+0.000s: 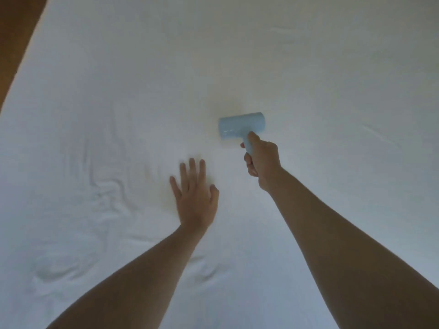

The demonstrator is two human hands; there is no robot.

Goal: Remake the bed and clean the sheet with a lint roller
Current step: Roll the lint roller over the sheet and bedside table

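Now rolling, by the look of it: right hand (262, 162) curled round the stem of the pale blue lint roller (241, 125), with the barrel lying crosswise on the white sheet (308, 67) just past centre of the view, toward one o'clock. Left hand (194, 198) spread flat, fingers straight and slightly fanned, resting palm-down on the sheet at about seven o'clock from the roller, near it but not touching. Looks to be steadying or tautening the cloth, though hard to say how firmly. Wrinkles (102, 186) bunched toward nine o'clock and more creasing near six o'clock between the forearms; far half of the sheet, from eleven to two o'clock, mostly smooth. Strip of brown floor (16, 43) showing at ten o'clock beyond the bed's edge. Judged from this: cleaning step in hand, bed-remaking still unfinished given no cover or pillows in view. Next move probably calls for even pressure on the barrel in straight strokes, with the flat palm smoothing the nine o'clock wrinkles first so the roller does not skip over folds.
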